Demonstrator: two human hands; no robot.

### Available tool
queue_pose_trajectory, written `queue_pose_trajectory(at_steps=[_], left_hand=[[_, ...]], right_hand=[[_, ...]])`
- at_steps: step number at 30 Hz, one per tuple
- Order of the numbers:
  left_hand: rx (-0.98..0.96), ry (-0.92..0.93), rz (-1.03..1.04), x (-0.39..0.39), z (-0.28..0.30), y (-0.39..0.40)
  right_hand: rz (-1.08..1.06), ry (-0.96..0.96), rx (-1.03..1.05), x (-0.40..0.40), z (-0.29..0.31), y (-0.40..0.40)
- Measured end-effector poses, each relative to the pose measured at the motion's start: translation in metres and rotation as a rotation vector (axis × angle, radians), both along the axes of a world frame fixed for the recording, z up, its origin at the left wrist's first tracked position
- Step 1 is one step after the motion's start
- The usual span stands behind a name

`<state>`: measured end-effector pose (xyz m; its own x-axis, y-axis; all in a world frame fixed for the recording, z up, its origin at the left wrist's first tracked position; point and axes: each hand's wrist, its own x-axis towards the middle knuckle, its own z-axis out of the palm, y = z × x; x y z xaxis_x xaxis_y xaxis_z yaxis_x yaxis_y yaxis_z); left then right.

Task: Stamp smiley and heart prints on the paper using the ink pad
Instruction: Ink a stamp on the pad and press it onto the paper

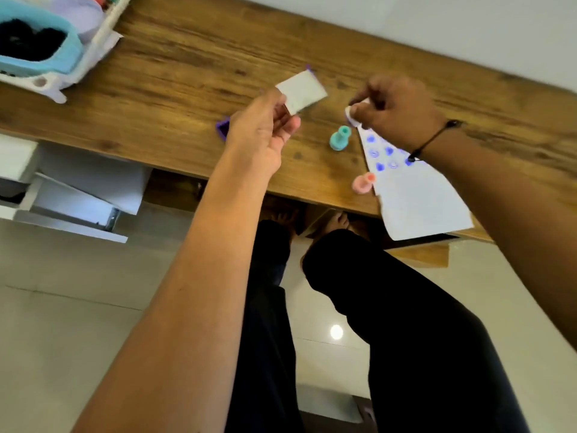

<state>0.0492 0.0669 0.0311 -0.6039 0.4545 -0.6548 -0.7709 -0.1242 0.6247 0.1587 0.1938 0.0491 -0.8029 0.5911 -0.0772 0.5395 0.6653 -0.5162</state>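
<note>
Wood-grain tabletop (175, 54), brown, seen at a tilt. On it: white paper (415, 195) with blue stamp prints at its far end and its near edge hanging over the tabletop edge, a teal stamp (338, 138) just beside the paper's far corner, a pink stamp (362, 182) touching the paper's left edge. A small purple item (222, 128) lies left of them, partly hidden; a white basket (59, 57) sits at the far left corner.

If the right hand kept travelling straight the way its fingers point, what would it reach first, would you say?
Probably the white card pinched in the left hand. The right hand points leftward holding a small white piece; depth is unclear.
</note>
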Motion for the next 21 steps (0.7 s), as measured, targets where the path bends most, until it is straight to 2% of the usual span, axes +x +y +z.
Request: queue_pose_trajectory(at_steps=[7,13,21], left_hand=[[0.03,0.032,-0.156,0.045,0.009,0.034],[-0.026,0.066,-0.21,0.056,0.009,0.044],[-0.042,0.101,-0.243,0.057,0.006,0.043]], right_hand=[[-0.164,-0.083,0.021,0.077,-0.012,0.017],[-0.054,-0.103,0.128,0.089,-0.05,0.001],[0.091,-0.216,0.324,0.087,-0.069,-0.006]])
